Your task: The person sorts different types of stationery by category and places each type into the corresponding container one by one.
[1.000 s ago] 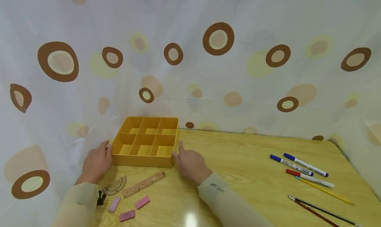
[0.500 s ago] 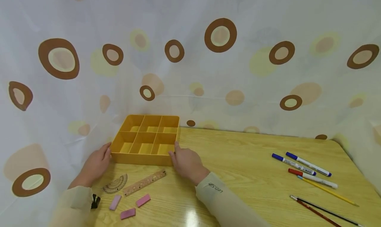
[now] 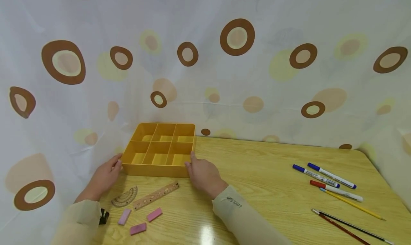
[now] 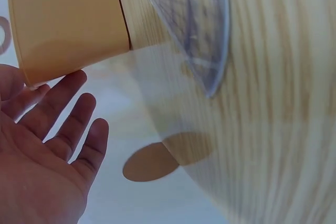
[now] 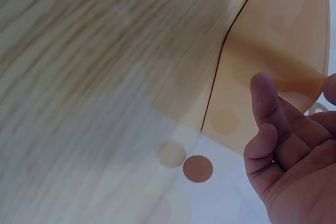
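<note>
Left hand (image 3: 106, 175) against the left side of the tray (image 3: 155, 170), left of centre in the frame; fingers apart, loosely straight, tips touching near the front corner. Curtain (image 3: 257, 73) close behind the tray, filling the far left and upper frame. At lower left, left sleeve (image 3: 78, 220), with a black clip (image 3: 103, 216) just beside it. Next, in front of the tray and between the forearms, protractor (image 3: 124, 197), pale eraser (image 3: 124, 216), darker eraser (image 3: 138, 229), slanting ruler (image 3: 156, 196) and pink eraser (image 3: 154, 215), all flat on the table (image 3: 257, 188). Above these, the tray, six compartments facing up. Right hand (image 3: 205, 177) at its front right corner, thumb forward, fingers along the right wall; cannot tell whether pinching or only touching. Right sleeve (image 3: 247, 216) slanting across the lower middle, between the small things and the right of the frame. Farther right, well apart from the tray, two blue markers (image 3: 316, 176), red marker (image 3: 345, 194), yellow pencil (image 3: 352, 204) near it; at lower right, red stick (image 3: 340, 229) and black stick (image 3: 351, 226), left ends close together.
</note>
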Demonstrator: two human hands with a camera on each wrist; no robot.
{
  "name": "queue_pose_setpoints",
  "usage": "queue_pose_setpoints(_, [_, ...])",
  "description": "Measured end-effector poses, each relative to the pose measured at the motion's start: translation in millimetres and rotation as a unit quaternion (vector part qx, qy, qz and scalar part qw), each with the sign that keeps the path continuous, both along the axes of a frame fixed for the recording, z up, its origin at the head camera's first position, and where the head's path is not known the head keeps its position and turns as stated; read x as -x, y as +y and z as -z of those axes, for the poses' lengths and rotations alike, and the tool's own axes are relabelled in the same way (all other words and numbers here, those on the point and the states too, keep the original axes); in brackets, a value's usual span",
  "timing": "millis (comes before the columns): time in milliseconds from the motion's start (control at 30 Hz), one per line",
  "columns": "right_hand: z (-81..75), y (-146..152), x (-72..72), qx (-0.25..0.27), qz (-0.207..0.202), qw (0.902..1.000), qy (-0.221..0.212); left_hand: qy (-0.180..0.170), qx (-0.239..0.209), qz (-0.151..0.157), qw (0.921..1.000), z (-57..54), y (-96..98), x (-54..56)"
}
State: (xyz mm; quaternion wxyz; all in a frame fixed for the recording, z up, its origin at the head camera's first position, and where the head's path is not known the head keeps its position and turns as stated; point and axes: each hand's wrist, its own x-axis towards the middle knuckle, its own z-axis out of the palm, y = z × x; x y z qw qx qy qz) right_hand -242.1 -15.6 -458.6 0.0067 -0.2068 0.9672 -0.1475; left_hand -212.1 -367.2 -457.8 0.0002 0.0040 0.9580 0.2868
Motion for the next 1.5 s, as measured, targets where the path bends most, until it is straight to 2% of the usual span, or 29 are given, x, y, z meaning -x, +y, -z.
queue_pose_setpoints(300, [0.3, 23.2, -4.6, 0.021, 0.017, 0.9996, 0.004, 0.014, 0.007, 0.008, 0.9999, 2.0, 20.8, -1.4])
queue_pose_setpoints(567, [0.7, 50.4, -10.0, 0.037, 0.024, 0.999, -0.001, 0.028, 0.009, 0.026, 0.9992, 1.6, 46.8, -1.9])
queue_pose_setpoints(833, [4.7, 77.9, -15.2, 0.051, 0.04, 0.9972, 0.036, 0.049, 0.025, 0.056, 0.9969, 2.7, 74.4, 1.3])
queue_pose_setpoints(967, [7.4, 91.0, -16.8, 0.062, 0.057, 0.9959, 0.033, 0.043, 0.026, 0.066, 0.9965, 0.5, 88.2, 1.5])
queue_pose_setpoints(1200, [9.7, 116.3, -25.2, 0.086, 0.075, 0.9928, 0.038, 0.039, 0.024, 0.074, 0.9962, 3.7, 111.2, 1.7])
queue_pose_setpoints(1367, [9.6, 135.0, -29.2, 0.084, 0.086, 0.9913, 0.053, 0.049, 0.012, 0.085, 0.9951, 5.7, 130.2, 2.6])
queue_pose_setpoints(1500, [9.8, 148.8, -31.5, 0.075, 0.103, 0.991, 0.042, 0.062, 0.02, 0.099, 0.9929, 6.1, 145.6, 3.2])
